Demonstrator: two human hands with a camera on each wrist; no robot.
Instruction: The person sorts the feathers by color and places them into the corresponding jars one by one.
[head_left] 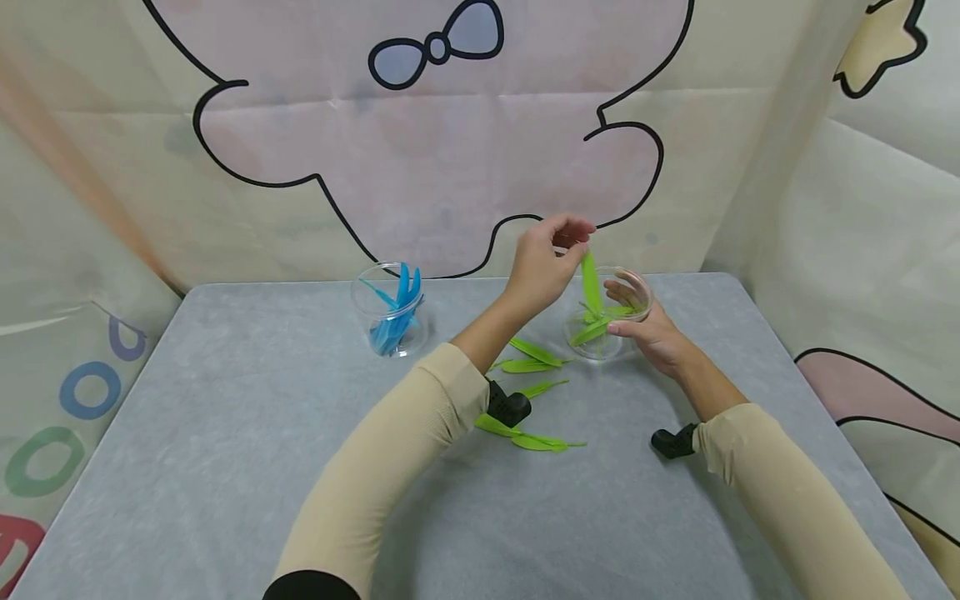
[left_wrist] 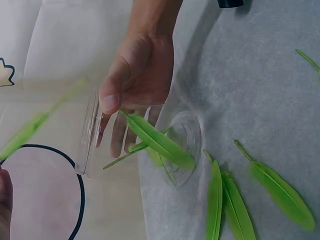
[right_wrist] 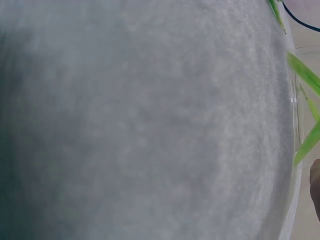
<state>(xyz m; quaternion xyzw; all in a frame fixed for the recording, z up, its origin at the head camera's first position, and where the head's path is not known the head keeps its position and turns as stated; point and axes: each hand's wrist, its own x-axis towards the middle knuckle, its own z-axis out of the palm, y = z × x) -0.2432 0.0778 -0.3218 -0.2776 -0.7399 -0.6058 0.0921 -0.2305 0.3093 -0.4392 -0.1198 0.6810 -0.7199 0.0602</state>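
A gray-topped table (head_left: 225, 467) carries a clear cup (head_left: 365, 312) of blue feathers (head_left: 401, 312). Loose green feathers (head_left: 527, 365) lie scattered to the right of that cup; farther right is a second clear cup (head_left: 603, 348), its contact with the surface unclear.

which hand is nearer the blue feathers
Left. The left hand is to the right of the blue feathers, pinching a green feather near a cup; the right hand is farther right, holding that cup.
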